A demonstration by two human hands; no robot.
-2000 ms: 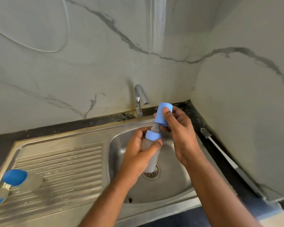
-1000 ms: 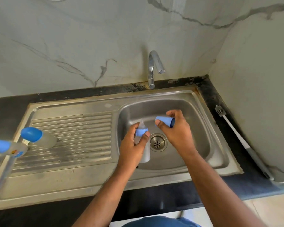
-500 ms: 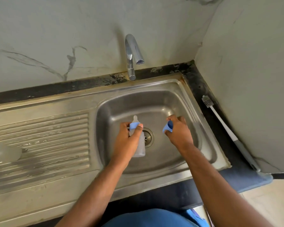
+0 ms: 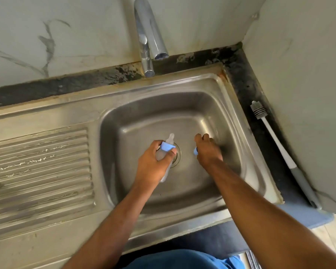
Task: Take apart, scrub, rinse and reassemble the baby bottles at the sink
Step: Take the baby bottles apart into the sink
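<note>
We hold the bottle (image 4: pixel 164 162) over the middle of the sink basin (image 4: pixel 231 121), just above the drain (image 4: pixel 177 155), tilted so its clear teat (image 4: pixel 171 139) points toward the back wall. Our left hand (image 4: pixel 153 164) is wrapped round it, fingers and thumb curled about the body just under the blue collar (image 4: pixel 167 146). The collar and teat are on the bottle.

To the right, apart from the bottle, our right hand (image 4: pixel 208 150) hangs low in the basin with its fingers curled round the blue cap (image 4: pixel 195 151); only a small edge of the cap shows at the thumb side, the rest is hidden by the hand.

The tap (image 4: pixel 149 35) stands at the back edge, its spout over the rim. The ribbed drainboard (image 4: pixel 41 162) lies to the left. On the dark counter (image 4: pixel 248 90) right of the sink lies a brush (image 4: pixel 275 144), bristle end toward the back corner, handle toward us.
</note>
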